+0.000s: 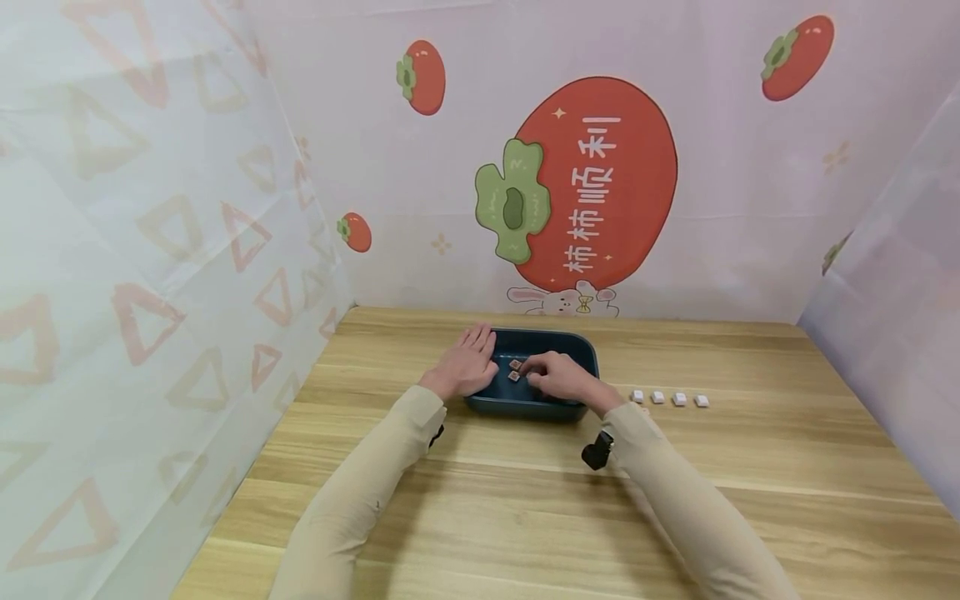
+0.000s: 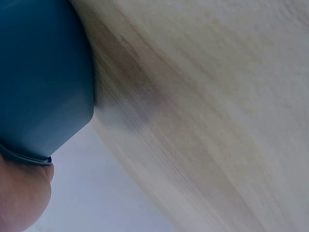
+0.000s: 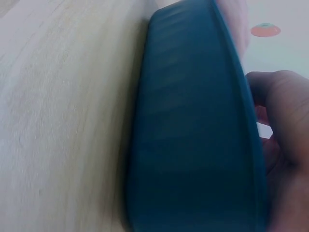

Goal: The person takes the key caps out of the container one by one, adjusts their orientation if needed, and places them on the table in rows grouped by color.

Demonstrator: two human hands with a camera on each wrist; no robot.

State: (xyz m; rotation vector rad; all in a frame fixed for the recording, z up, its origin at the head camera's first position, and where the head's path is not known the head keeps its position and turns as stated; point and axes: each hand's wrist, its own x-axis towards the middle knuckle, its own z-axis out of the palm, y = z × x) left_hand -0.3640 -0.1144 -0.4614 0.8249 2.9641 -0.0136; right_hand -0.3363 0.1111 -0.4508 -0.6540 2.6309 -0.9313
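A dark teal rectangular bin [image 1: 536, 410] stands on the table. Two small cubes [image 1: 514, 376] with brownish, patterned tops lie inside it. My left hand [image 1: 467, 364] rests on the bin's left rim, its fingers straight and pointing toward the back. In the left wrist view, part of that hand [image 2: 24, 195] shows beside the rim. My right hand [image 1: 557, 375] reaches inside with bent fingers, its fingertips beside the two cubes. The right wrist view shows the hand [image 3: 287, 121] behind the bin's wall [image 3: 193, 121], which hides the fingertips; whether they pinch a cube is unclear.
Several small white cubes [image 1: 679, 399] stand in a row on the wooden table [image 1: 480, 517], right of the bin. A small orange bit [image 1: 646, 410] shows near the right sleeve. A printed cloth backdrop [image 1: 420, 167] rises behind the table and along both sides.
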